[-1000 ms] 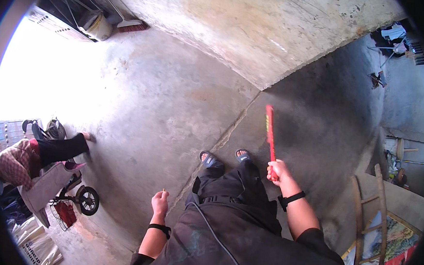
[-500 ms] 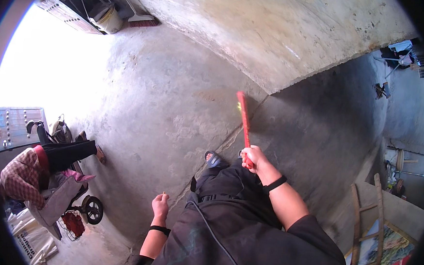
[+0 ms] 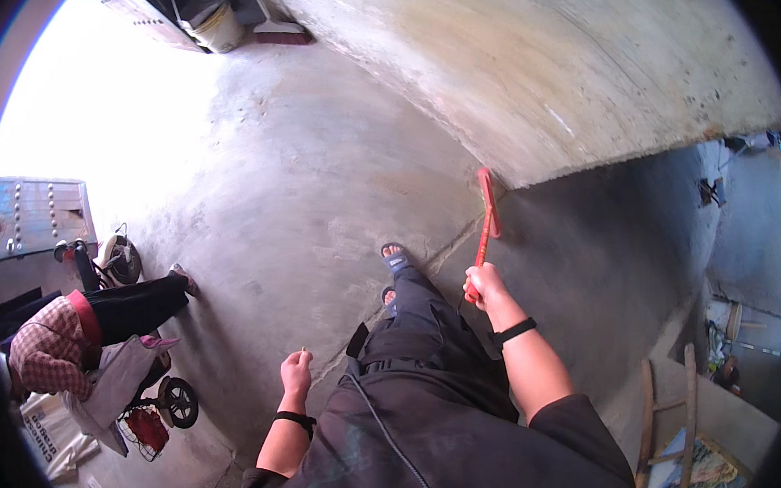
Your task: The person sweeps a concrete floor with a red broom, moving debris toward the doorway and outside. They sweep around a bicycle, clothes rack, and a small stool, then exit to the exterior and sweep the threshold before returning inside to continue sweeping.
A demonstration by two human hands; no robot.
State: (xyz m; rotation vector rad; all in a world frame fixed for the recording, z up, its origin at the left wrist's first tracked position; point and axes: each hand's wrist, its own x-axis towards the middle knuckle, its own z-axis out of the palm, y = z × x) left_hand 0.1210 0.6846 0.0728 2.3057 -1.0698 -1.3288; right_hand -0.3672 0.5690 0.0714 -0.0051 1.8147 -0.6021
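My right hand (image 3: 486, 286) is closed round the handle of a red racket-shaped swatter (image 3: 485, 236), held out in front of my legs. Its looped head shows at a slant, near the foot of the wall corner. My left hand (image 3: 296, 370) hangs low by my left side, fingers closed. A tiny pale tip shows at its fingertips, too small to name. Dark bands circle both wrists. Below are my sandalled feet (image 3: 396, 257) on the concrete floor (image 3: 323, 177).
At left, a person in a checkered top (image 3: 49, 348) is by a two-wheeler with a black wheel (image 3: 178, 402). A broom (image 3: 281, 33) and bucket (image 3: 218, 29) stand at the far wall. A concrete wall (image 3: 543, 92) juts in ahead; a wooden ladder (image 3: 687, 432) is at right.
The swatter has turned in my right hand so its looped head shows, and moved slightly right. My left foot has stepped forward. The view has shifted.
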